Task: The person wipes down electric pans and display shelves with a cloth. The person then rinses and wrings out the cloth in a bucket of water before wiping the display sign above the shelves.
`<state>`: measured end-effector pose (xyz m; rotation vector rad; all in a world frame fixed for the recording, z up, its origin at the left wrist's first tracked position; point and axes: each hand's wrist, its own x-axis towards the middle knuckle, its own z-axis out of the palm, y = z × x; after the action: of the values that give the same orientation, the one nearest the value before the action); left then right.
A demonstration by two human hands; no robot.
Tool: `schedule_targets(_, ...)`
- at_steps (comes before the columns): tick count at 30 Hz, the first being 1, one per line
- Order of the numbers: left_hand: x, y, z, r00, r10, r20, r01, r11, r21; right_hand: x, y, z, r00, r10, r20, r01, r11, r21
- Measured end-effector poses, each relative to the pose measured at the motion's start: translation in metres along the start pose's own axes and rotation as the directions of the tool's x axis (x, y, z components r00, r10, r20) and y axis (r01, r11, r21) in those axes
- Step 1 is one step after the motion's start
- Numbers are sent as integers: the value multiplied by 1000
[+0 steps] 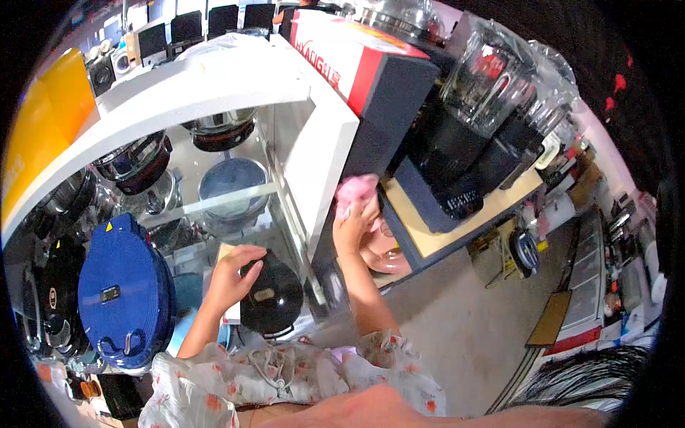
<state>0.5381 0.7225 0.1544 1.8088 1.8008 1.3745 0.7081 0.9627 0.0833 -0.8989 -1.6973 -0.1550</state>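
Near the frame's centre, the right hand (352, 227) has its fingers closed around the pink cloth (357, 190), bunched probably for firmer grip. Left of centre, the left hand (234, 274) curls loosely, fingers and thumb apart, seemingly empty, beside 1 black appliance (275, 296).

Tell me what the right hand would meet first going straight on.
Past its crumpled pink cloth, the right hand would probably meet the red, white and dark-grey rectangular box; depth is unclear.
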Motion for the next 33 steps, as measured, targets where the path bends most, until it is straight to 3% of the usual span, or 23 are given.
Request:
schedule_targets(1, 0, 3, 1, 1000, 7, 12, -7, 1000, 4, -13, -4, -2, 1000, 23, 21, -26, 989, 149)
schedule_targets(3, -1, 1, 3, 999, 34, 33, -34, 999, -11, -22, 3, -3, 956, 279, 90, -287, 827, 484)
schedule_targets(5, -2, 3, 1, 997, 45, 64, -46, 999, 14, 11, -9, -19, 963, 258, 78, -262, 824, 502)
schedule_targets(7, -4, 3, 1, 997, 29, 76, -29, 1000, 6, 78, -66, -68, 998, 69, -9, -52, 825, 563)
schedule_targets(9, -4, 7, 2, 997, 24, 79, -23, 1000, -14, 100, -81, -70, 995, -99, 32, 73, 881, 468)
schedule_targets(12, -11, 9, 0, 994, 9, 108, -11, 1000, 9, 70, -86, -44, 990, -104, 90, 67, 936, 345)
schedule_targets(17, -24, -5, -1, 990, -80, 113, 80, 997, 10, -61, -43, -11, 925, 47, 377, -137, 966, 218)
schedule_targets(20, -27, -4, 3, 990, -68, 127, 65, 997, 32, -106, -19, -7, 831, 147, 536, -358, 880, 313)
schedule_targets(21, -27, -2, 4, 988, -76, 134, 72, 997, 29, -123, 0, 0, 720, 187, 668, -638, 557, 532)
schedule_targets(22, -28, -1, 3, 989, -77, 128, 73, 997, 34, -120, 8, -4, 597, 137, 790, -802, 108, 587)
schedule_targets(24, -29, 0, 2, 989, -86, 120, 81, 996, 46, -118, 17, -10, 808, 120, 577, -543, 529, 652)
schedule_targets(25, -29, -2, 1, 990, -78, 114, 72, 996, 55, -106, 12, -19, 886, 108, 450, -387, 706, 593)
schedule_targets(27, -33, -9, 0, 991, -78, 113, 70, 995, 71, -72, -1, -32, 896, 82, 436, -342, 753, 562)
schedule_targets(30, -35, -10, 1, 986, -104, 128, 94, 992, 83, -76, -3, -16, 854, 165, 492, -460, 680, 571)
schedule_targets(33, -37, -18, 5, 984, -106, 142, 93, 991, 93, -145, 38, 34, 824, 260, 504, -544, 614, 572)
